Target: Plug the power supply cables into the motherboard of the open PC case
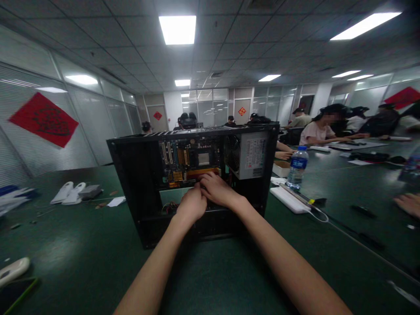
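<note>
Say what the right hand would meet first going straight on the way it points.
Most likely the orange slots on the circuit board in the open computer case; the right hand looks nearly on them, depth unclear.

Left hand (192,204) fingertips out of sight

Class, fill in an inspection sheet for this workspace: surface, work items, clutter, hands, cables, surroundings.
Surface: dark green table.
Work items: open black computer case, upright; motherboard and power supply exposed.
Clutter: water bottle, white power strip, white objects at left.
Hands: left hand and right hand touching inside the case, below the motherboard; grip unclear.
Cables: white cable by the power strip.
Surroundings: office; other people seated at right; red decoration on left wall.
</note>
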`<act>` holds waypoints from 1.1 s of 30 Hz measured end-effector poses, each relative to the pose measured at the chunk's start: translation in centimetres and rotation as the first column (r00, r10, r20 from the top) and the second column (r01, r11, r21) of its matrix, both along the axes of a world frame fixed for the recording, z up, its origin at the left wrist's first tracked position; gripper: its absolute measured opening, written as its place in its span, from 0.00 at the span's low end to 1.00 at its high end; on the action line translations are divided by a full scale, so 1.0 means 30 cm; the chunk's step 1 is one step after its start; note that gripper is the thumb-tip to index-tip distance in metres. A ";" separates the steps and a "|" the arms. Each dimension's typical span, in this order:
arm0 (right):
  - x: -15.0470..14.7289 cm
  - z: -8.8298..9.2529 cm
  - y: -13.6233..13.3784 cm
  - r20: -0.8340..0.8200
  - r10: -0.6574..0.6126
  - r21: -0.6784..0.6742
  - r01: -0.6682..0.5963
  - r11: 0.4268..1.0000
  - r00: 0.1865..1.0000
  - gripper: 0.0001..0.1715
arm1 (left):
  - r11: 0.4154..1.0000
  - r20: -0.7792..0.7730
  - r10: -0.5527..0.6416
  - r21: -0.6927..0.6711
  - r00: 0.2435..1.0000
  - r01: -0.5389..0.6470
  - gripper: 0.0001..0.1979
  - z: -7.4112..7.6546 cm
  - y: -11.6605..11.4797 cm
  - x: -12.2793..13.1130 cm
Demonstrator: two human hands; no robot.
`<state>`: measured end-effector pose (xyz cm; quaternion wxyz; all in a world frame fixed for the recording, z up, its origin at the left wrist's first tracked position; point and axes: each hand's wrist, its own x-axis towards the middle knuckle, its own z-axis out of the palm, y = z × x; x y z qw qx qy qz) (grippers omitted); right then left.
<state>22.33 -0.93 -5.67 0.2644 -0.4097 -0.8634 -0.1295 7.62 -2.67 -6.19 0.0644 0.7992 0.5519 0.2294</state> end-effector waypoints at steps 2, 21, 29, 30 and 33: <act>0.001 -0.001 0.002 -0.030 0.016 -0.015 -0.016 1.000 0.999 0.11 | 1.000 -0.005 0.006 0.012 1.000 -0.006 0.17 0.000 -0.007 -0.001; 0.008 0.003 0.000 -0.115 0.038 -0.032 -0.042 0.999 0.993 0.05 | 0.988 -0.064 0.021 0.153 0.998 -0.011 0.20 0.012 -0.047 -0.012; 0.007 0.014 -0.018 -0.136 -0.020 -0.143 0.000 0.990 0.990 0.04 | 0.992 -0.123 0.047 0.122 0.991 -0.031 0.22 0.020 -0.060 -0.006; 0.007 0.014 -0.018 -0.133 -0.023 -0.141 0.004 0.990 0.991 0.04 | 0.992 -0.130 0.052 0.123 0.990 -0.036 0.22 0.022 -0.063 -0.005; 0.009 0.013 -0.015 -0.146 -0.020 -0.128 0.001 0.992 0.989 0.04 | 0.988 -0.145 0.068 0.144 0.987 -0.047 0.23 0.026 -0.072 -0.002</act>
